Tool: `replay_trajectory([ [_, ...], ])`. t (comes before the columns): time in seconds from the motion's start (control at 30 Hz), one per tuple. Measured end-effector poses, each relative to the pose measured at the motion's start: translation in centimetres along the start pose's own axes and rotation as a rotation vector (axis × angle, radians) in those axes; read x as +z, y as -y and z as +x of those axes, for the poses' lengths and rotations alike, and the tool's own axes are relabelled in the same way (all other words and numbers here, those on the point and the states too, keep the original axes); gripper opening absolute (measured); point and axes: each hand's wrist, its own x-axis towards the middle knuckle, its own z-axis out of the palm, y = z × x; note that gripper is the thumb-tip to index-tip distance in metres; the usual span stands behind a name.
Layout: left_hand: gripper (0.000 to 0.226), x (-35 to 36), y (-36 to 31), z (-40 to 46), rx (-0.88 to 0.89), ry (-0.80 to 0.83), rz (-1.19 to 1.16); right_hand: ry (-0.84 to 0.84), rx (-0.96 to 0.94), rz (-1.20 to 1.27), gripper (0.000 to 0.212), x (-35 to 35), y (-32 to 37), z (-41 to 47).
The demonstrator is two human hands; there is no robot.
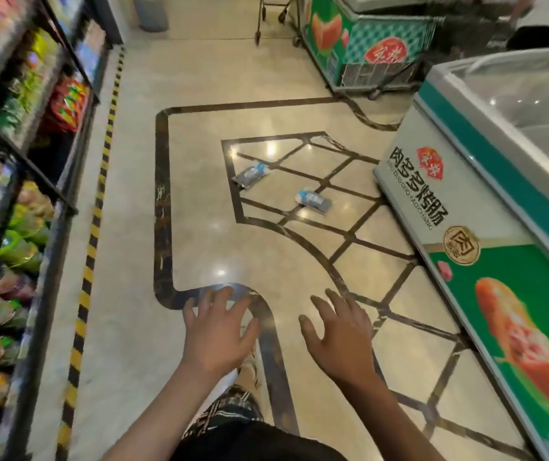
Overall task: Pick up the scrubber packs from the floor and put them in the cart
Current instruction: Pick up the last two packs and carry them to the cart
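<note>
Plenty of open floor (200,201) ahead of both hands, left hand (218,331) and right hand (339,337) both empty with fingers spread. Nothing between them and the two packs (251,174) (314,200). Freezer (466,201) crowds the right side, shelves (23,181) wall off the left. Cart (274,15) sits far ahead.
</note>
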Motion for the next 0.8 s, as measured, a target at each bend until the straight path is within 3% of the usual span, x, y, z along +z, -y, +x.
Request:
replay_trajectory([
  [0.4,0.046,-5.8,3.0,25.6,0.08,-0.076,-0.045,0.045,0.09,-0.036,0.068,-3.8,3.6,23.2],
  [0.67,0.047,-7.2,3.4,36.7,0.09,-0.089,-0.055,0.088,0.18,-0.097,0.052,-2.9,2.9,32.5],
  [0.8,0.051,-7.7,3.4,44.1,0.114,0.002,0.014,0.094,0.191,-0.169,0.052,-1.8,1.8,39.1],
])
